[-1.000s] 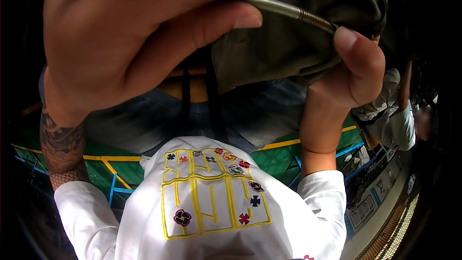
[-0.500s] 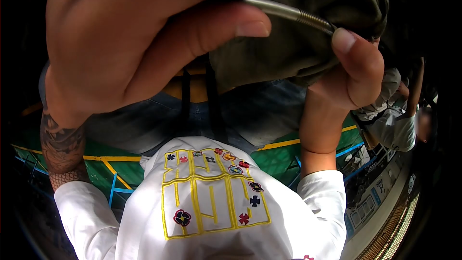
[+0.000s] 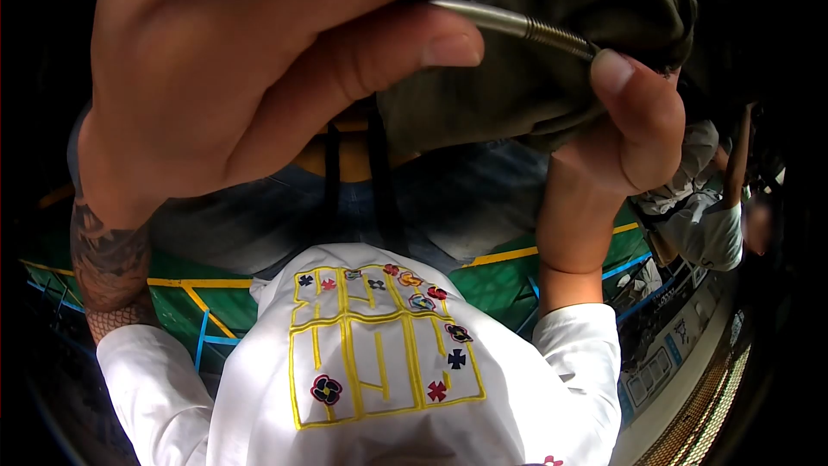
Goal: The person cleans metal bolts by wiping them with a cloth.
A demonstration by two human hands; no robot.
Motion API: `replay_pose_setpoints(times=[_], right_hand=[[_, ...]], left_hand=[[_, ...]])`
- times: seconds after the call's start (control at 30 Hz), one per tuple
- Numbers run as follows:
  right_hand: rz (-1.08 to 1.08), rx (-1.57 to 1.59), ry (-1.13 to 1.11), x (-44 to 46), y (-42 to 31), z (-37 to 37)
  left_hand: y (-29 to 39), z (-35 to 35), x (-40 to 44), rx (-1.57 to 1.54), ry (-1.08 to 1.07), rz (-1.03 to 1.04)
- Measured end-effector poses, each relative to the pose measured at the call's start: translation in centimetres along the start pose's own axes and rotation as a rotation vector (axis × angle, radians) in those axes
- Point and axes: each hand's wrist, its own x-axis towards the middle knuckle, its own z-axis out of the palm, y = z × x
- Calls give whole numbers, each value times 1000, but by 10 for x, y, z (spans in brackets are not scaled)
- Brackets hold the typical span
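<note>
At upper centre-right, we are holding a threaded metal rod (image 3: 517, 26), left fingers (image 3: 401, 50) closed on its plain end, right fingers (image 3: 636, 103) closed on olive cloth (image 3: 492, 103) by its tip; steadying both ends should be helping.

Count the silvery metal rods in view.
1: a slim, partly ridged silvery metal rod between the bare left hand and bare right hand, before the dark olive cloth. Others may be hidden.
</note>
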Motion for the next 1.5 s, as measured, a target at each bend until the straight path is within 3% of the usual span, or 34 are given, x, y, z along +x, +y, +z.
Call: replay_pose_setpoints(times=[0.7,1.0,1.4,1.5], right_hand=[[11,95,-159,7,2,-5],[118,-2,294,5,-5,47],[117,57,95,7,-5,29],[135,-37,248,3,-5,37]], left_hand=[[-3,5,5,3,-1,36],[-3,5,4,1,2,34],[-1,5,3,6,7,34],[-1,7,4,6,7,33]])
